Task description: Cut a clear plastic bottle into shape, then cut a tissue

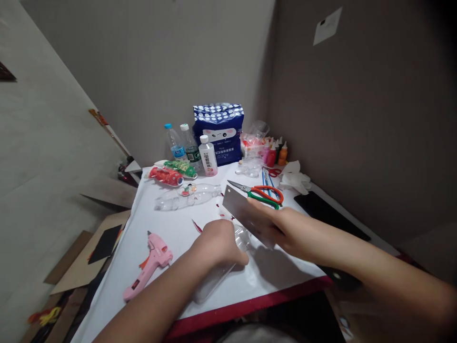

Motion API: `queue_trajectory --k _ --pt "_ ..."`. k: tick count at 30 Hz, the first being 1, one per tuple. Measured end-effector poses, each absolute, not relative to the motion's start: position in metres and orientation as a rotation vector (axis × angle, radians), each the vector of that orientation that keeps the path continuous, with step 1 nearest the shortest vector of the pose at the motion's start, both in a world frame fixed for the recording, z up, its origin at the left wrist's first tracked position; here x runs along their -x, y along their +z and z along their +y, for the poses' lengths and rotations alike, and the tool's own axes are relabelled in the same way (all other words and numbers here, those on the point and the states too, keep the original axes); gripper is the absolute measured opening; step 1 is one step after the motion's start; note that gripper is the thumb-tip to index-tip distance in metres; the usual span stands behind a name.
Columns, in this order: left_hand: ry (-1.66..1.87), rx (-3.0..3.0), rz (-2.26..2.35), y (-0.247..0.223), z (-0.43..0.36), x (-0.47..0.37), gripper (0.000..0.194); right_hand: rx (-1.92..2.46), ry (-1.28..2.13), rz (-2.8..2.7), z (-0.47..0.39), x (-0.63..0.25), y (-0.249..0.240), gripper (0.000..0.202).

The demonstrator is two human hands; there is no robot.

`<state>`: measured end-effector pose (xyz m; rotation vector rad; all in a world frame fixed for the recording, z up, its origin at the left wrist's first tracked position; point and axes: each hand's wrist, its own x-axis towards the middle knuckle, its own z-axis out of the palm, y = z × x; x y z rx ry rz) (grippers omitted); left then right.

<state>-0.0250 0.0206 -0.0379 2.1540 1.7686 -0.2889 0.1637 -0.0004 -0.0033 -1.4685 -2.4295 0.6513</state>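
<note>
My left hand (221, 243) is wrapped round a clear plastic bottle (215, 285) lying on the white-covered table. The bottle's other end (243, 237) shows past my fingers. My right hand (285, 228) grips a cleaver (240, 209), its broad metal blade tilted above the bottle; the handle is hidden in my palm. Whether the edge touches the bottle, I cannot tell. Just behind the blade lie scissors (266, 193) with orange and green handles. A second clear bottle (189, 197) with a decorated patch rests further back. To the left lies a pink glue gun (152, 267).
A blue bag (224, 138) and several upright bottles (209, 157) stand at the back. Red (166, 176) and green (181, 167) decorated fish shapes lie at the left. Paint bottles (272, 155), crumpled white paper (295, 178) and a black sheet (328, 214) are on the right.
</note>
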Motion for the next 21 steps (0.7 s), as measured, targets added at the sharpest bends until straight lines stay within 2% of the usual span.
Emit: queue_trajectory --k 5,9,13,17,21 --pt "-0.289 -2.097 1.818 -0.040 0.020 0.027 0.050 1.632 0.505 -2.489 0.021 -0.135 -0.006 0.073" --pt "-0.278 -2.069 1.827 -0.040 0.020 0.029 0.042 1.455 0.604 -2.400 0.020 -0.157 -0.021 0.073" --pt "-0.280 -2.064 1.829 -0.038 0.019 0.028 0.038 1.482 0.530 -2.292 0.013 -0.174 -0.023 0.074" --pt "-0.293 -2.075 1.847 -0.035 0.018 0.025 0.041 1.494 0.569 -2.406 0.002 -0.167 -0.021 0.078" --pt "-0.300 -2.096 1.846 -0.035 0.017 0.025 0.047 1.631 0.452 -2.534 -0.003 -0.158 -0.023 0.083"
